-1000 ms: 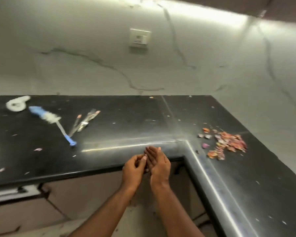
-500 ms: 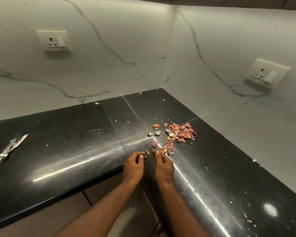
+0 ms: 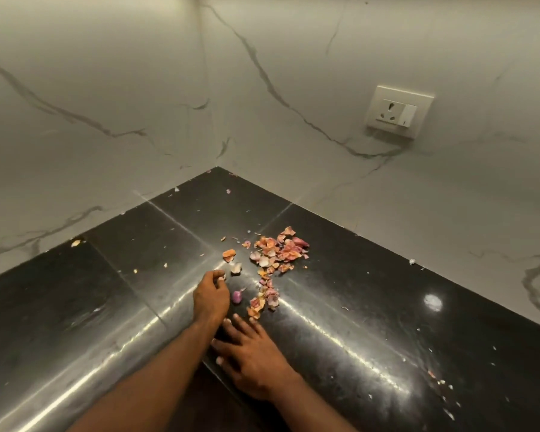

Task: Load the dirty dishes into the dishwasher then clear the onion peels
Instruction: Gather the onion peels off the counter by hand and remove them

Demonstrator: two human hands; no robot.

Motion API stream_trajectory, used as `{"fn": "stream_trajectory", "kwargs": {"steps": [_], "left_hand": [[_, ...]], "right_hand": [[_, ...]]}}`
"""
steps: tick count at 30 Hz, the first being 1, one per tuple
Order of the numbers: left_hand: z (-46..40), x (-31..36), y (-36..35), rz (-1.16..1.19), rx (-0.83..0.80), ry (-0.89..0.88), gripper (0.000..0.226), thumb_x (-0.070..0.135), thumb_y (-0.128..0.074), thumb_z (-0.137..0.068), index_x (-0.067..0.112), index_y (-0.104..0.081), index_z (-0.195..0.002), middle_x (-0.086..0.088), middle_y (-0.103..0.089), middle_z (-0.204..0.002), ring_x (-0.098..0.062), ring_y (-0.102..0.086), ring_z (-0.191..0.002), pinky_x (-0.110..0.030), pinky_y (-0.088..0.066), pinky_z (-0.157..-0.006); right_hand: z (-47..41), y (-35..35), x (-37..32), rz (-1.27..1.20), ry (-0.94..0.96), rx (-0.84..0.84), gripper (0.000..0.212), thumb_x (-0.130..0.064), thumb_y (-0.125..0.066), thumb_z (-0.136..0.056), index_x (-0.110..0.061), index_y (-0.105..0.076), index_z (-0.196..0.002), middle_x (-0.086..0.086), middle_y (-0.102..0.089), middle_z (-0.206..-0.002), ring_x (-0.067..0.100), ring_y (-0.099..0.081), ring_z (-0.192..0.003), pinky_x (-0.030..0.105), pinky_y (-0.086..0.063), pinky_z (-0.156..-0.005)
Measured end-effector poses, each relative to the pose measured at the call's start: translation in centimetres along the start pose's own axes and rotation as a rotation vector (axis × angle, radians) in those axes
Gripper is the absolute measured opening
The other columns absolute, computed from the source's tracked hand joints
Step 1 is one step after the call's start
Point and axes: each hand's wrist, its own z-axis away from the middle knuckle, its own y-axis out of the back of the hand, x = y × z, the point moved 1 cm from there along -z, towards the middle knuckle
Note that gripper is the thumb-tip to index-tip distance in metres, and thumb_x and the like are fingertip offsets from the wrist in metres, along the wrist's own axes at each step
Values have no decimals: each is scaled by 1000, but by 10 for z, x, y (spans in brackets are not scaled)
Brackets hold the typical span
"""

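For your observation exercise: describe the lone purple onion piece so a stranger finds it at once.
Start at the black countertop corner. Beside the left hand, left of the onion peel pile, lies the purple piece: solid purple, unlike the orange-pink flakes.

Onion peels [image 3: 276,252] are heaped on the countertop [image 3: 371,307] near its inner corner; the left hand [image 3: 211,299] lies left of them, the right hand [image 3: 253,360] nearer the front edge.

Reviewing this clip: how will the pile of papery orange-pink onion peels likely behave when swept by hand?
The papery orange-pink onion peels look thin and curled, so probably very light and apt to scatter. The glossy black stone countertop should let them slide easily. Tiny flecks may cling and get missed.
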Motion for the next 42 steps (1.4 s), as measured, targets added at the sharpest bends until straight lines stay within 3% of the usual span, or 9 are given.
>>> {"fn": "stream_trajectory", "kwargs": {"steps": [6, 12, 17, 20, 23, 27, 32, 35, 42], "left_hand": [[-50, 7, 1, 45, -48, -117, 21, 18, -52, -104, 18, -69, -116, -7, -71, -113, -26, -65, -104, -36, -48, -86], [-85, -6, -11, -102, -63, -227, 29, 21, -54, -102, 13, -61, -129, -13, -63, -131, -30, -55, -123, -45, -45, -103], [-96, -28, -27, -651, -240, -250, 79, 62, -27, -104, 10, -16, -163, -18, -9, -172, -34, -4, -159, -54, -4, -127], [-82, -26, -41, -696, -347, -371, 87, 70, -9, -101, 12, 1, -165, -14, 8, -173, -29, 13, -159, -48, 11, -126], [-57, -6, -62, -544, -510, -589, 76, 64, -15, -105, 20, -1, -166, 0, 3, -173, -16, 8, -159, -40, 2, -129], [-41, 19, -83, -11, -712, -585, 62, 61, -32, -107, 37, -24, -163, 11, -28, -168, 0, -23, -153, -29, -23, -126], [-80, 9, -56, 192, -303, -409, 53, 53, -34, -105, 30, -51, -150, 8, -51, -152, 1, -43, -140, -22, -33, -118], [-98, -13, -42, 192, -196, -275, 56, 56, -34, -103, 28, -52, -148, 5, -52, -151, -14, -47, -140, -37, -38, -119], [-99, -10, -48, 92, -282, -371, 52, 57, -37, -103, 32, -53, -146, 9, -57, -144, -4, -50, -132, -30, -42, -113]], "right_hand": [[-41, -16, 21, 173, -246, -9, 61, -68, -21, -106, -40, -32, -159, 3, -26, -169, 28, -11, -159, 50, 5, -124], [-51, 27, 68, 82, -402, 151, 65, -55, -18, -108, -24, -26, -164, -3, -7, -173, 18, 16, -158, 45, 13, -127], [-33, 47, 90, -332, -553, 548, 58, -24, -50, -105, -34, -34, -160, -19, -10, -170, 3, -28, -151, 24, -29, -122], [-24, 40, 106, -273, -819, 514, 70, -38, -42, -109, -24, -4, -166, -9, 17, -170, 11, -3, -158, 27, -12, -126], [-24, 28, 112, -179, -1089, 298, 82, -59, -23, -107, -12, 16, -162, 7, 25, -168, 22, 22, -156, 38, 11, -126], [-37, 25, 109, -294, -806, 267, 72, -63, -10, -102, -29, 15, -160, -5, 14, -172, 8, 19, -156, 29, 11, -125], [-53, 61, 127, -511, -726, 578, 53, -46, -34, -111, -34, -28, -162, -9, -30, -167, 7, -24, -154, 30, -19, -126], [-72, 82, 161, -519, -846, 543, 62, -49, -32, -110, -24, -19, -165, -2, -18, -171, 14, -14, -158, 35, -13, -126], [-138, 104, 224, -510, -812, 250, 68, -57, -26, -109, -23, -10, -166, 0, 3, -173, 19, -3, -159, 44, -9, -129]]}}
